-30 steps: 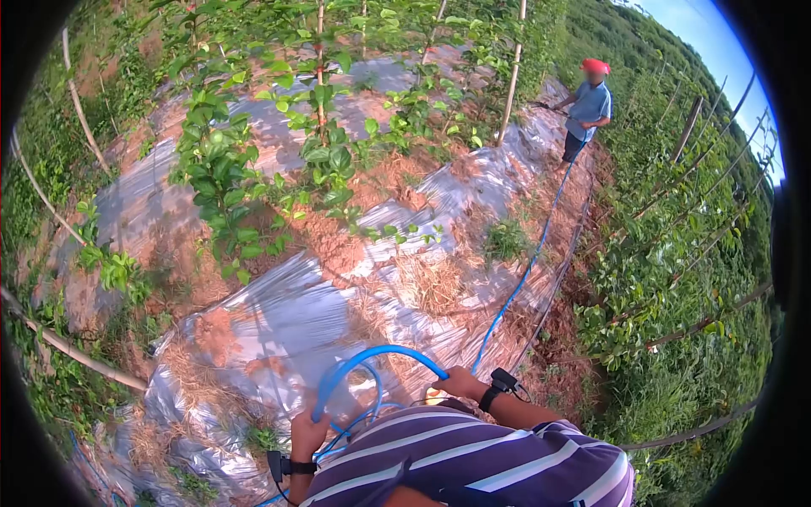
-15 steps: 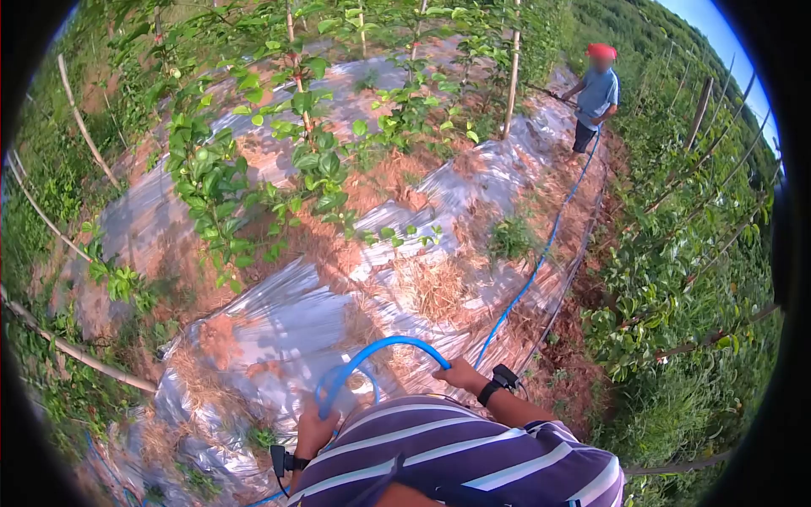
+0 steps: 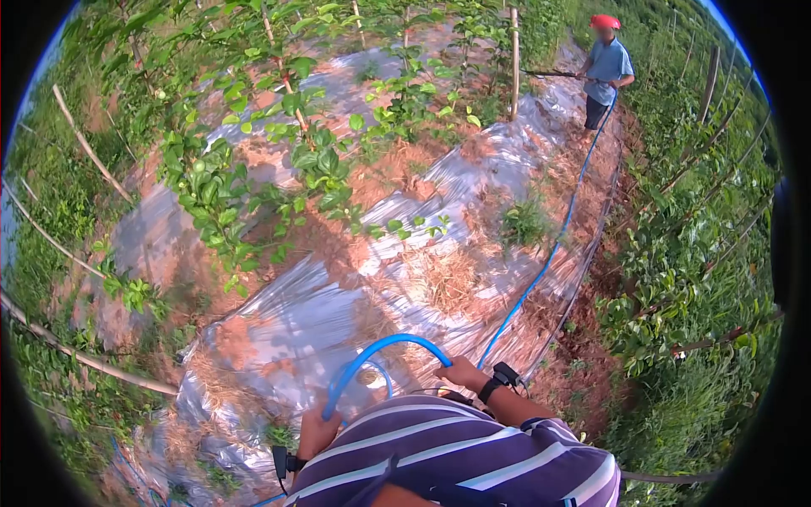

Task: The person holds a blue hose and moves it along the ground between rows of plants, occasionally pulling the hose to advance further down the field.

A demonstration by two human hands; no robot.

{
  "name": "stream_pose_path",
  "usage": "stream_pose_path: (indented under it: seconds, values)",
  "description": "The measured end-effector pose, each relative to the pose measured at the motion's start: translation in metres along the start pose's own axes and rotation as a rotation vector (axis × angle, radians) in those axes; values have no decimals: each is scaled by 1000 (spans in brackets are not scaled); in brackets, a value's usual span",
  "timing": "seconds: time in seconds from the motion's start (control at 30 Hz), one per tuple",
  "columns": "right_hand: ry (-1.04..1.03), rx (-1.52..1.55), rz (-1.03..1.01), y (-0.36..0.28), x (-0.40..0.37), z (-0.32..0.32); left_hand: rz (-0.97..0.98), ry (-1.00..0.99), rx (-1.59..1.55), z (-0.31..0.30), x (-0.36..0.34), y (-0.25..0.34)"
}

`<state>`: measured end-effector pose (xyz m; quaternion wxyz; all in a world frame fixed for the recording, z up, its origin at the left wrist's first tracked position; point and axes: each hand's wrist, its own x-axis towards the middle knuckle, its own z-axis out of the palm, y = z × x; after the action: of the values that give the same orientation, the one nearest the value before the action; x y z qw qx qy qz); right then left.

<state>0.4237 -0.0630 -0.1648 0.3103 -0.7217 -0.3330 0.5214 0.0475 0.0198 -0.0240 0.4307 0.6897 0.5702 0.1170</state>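
Two hands grip one blue hose (image 3: 384, 345). Nearest to us, at 6 o'clock, our striped shirt (image 3: 456, 448) fills the lower edge of the view.

Our left hand (image 3: 314, 433), at 7 o'clock, is closed around the hose where one end of a raised loop comes down. A dark strap (image 3: 287, 462) sits on that wrist. Our right hand (image 3: 460, 372), just right of 6 o'clock, is clamped on the other end of the loop with the fingers wrapped over it. A black wrist unit (image 3: 500, 378) sits directly behind this hand. The loop arches between both hands, and a smaller turn of the same hose shows inside the arch.

Beyond the hands, a silver mulch sheet (image 3: 296, 321) covers the bed, with patches of dry straw (image 3: 448, 279) lying on it. At 9 o'clock a bamboo pole (image 3: 84, 359) lies slanted through the weeds.

From the right hand, the hose runs out toward 1 o'clock along the right edge of the sheet, beside a furrow of red soil (image 3: 591, 338).

Toward 11 o'clock, leafy vines (image 3: 211, 186) climb thin stakes. At 12 o'clock a wooden post (image 3: 514, 59) stands upright.

Farthest out, at 1 o'clock, a second person (image 3: 606, 72) in a red cap (image 3: 605, 21) stands at the end of the hose and holds a long lance (image 3: 549, 73) pointed toward the post.
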Motion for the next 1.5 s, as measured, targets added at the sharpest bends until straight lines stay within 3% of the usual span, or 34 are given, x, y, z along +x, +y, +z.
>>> stream_pose_path:
  seconds: [0.7, 1.07, 1.5]
  values:
    - [-26, -88, 55, -3, -18, 11, -64, -9, -38, -3, -24, -9]
    - [35, -172, 105, 44, -18, 8, 166, -75, 21, -2, -11, -17]
    - [48, -156, 130, 35, -31, 11, 182, -82, 25, -1, 0, -26]
